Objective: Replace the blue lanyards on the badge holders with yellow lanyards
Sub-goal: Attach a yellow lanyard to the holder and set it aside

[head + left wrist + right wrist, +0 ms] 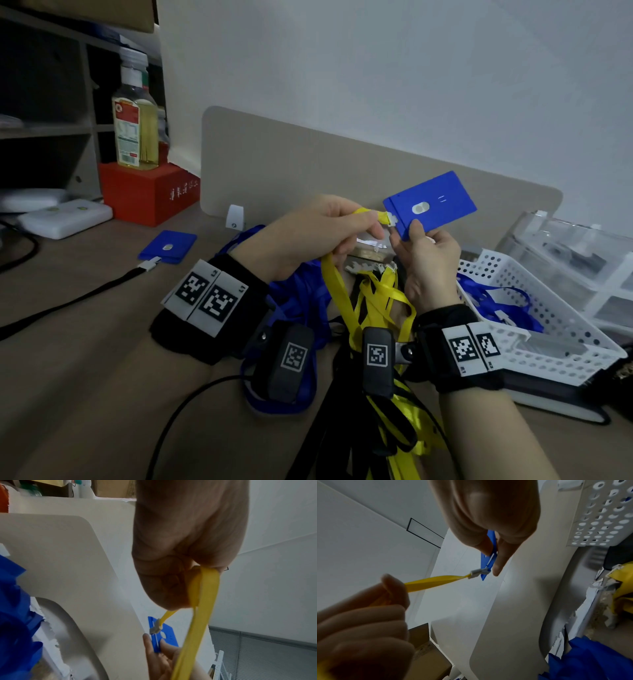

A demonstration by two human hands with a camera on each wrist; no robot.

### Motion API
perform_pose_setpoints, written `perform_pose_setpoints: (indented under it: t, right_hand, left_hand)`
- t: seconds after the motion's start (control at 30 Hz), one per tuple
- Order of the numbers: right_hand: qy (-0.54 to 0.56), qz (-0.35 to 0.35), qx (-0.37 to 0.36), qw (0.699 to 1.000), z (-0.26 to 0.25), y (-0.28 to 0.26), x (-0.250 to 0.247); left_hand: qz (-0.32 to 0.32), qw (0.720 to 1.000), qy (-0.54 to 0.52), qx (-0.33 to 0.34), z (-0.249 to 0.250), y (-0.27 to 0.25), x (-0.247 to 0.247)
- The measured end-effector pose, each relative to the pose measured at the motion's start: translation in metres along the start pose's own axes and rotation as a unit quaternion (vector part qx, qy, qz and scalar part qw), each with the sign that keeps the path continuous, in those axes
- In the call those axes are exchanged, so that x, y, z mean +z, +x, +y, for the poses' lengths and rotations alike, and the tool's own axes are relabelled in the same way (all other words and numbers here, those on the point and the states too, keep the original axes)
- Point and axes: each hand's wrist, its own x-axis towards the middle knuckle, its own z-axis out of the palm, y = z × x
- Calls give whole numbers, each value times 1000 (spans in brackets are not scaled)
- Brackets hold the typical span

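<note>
near the centre of the head view the left hand (308, 233) pinches the end of a yellow lanyard (337, 284) between thumb and fingers, with the strap trailing down from the fist toward the lower middle of the frame. the lanyard's pale plastic clip (388, 218) meets the short edge of a blue badge holder (430, 204), which is held up off the counter (85, 359), tilted, just right of centre. the right hand (428, 263) grips that holder by its lower corner, thumb on the face and fingers behind. in the right wrist view the clip (478, 573) touches the holder's edge (489, 559); whether it is latched cannot be told.

below the hands lies a tangle of more yellow lanyards (383, 298) and a heap of blue lanyards (298, 298). at the left of the frame a second blue badge holder (168, 246) lies flat on the counter, clipped to a black lanyard (68, 301). at the right a white perforated basket (548, 346) holds further blue lanyards (496, 301). at upper left a bottle of yellow liquid (135, 113) stands on a red box (147, 192).
</note>
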Motion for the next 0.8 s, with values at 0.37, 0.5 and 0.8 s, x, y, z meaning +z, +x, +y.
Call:
perform_pose_setpoints:
  t: [0.37,0.5,0.8]
  right_hand:
    - [-51,37,50,997,10,5,-14]
    - [-68,20,85,994,17,3,-15]
    - [-114,-86,156,977,18,-9,52]
  left_hand:
    - [2,999,-16,-34,19,-15,-4]
    - [7,996,56,-73,17,-21,-13]
    - [87,975,177,-106,33,-63,-69]
